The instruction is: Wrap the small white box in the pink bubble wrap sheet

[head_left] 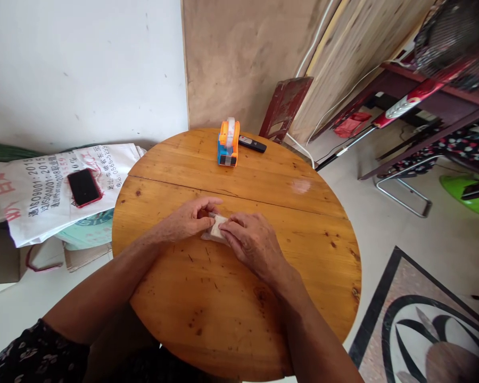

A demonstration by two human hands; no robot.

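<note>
A small whitish block-like packet (216, 227), seemingly in clear plastic film, lies on the round wooden table (239, 314). From the left, my left hand (187, 219) grips the packet's edge with its thumb on top, the index finger curved beyond it. My right hand (255, 239) pinches the packet's right side, thumb and fingertips pressed on its upper face. The fingers cover part of the packet, so its contents cannot be made out. Farther back on the table stands an orange and blue tape dispenser (223, 139) with a roll of tape.
A black remote-like object (253, 144) lies beside the dispenser. Left of the table, a phone with a red edge (84, 187) rests on a printed white sack (51, 165). A dark red chair (285, 103) stands behind the table; a fan (455, 40) is at upper right.
</note>
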